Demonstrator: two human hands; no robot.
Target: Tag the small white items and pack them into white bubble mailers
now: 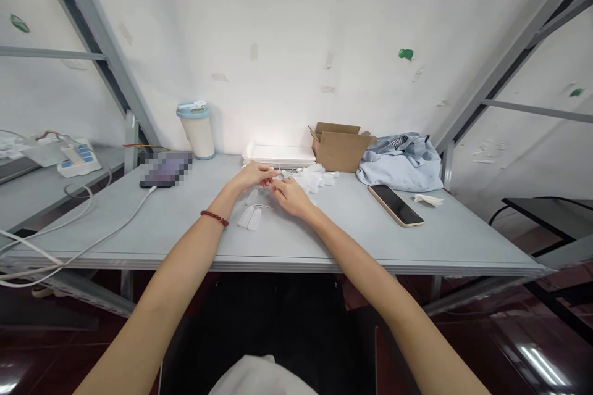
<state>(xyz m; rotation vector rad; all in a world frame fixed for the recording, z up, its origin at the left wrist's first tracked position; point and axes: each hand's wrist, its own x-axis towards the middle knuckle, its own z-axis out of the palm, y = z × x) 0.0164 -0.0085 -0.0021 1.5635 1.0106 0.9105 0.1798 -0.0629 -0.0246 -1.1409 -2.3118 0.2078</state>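
Where our fingertips meet: white tags (254,220) lie on the grey table (287,250) around this spot, a few loose just below our hands and a larger cluster (319,181) spread out to the right.
Left hand: our left hand (254,176) has its fingers curled and its thumb forward; we cannot tell what, if anything, it grips.
Right hand: our right hand (291,197) is touching or just beside it, fingers bent inward; its grip is hidden from us too.
Cord: a thin white cord (264,206) shows by the loose tags.
Behind the tags: a flat white stack (282,153), then an open cardboard box (343,149) with pale blue cloth (401,166) beside it.
Right side: a phone (396,205) lies near crumpled white paper (428,200).
Left side: a lidded tumbler (197,133) stands upright near a blurred device (165,170) with a white cable (115,231).
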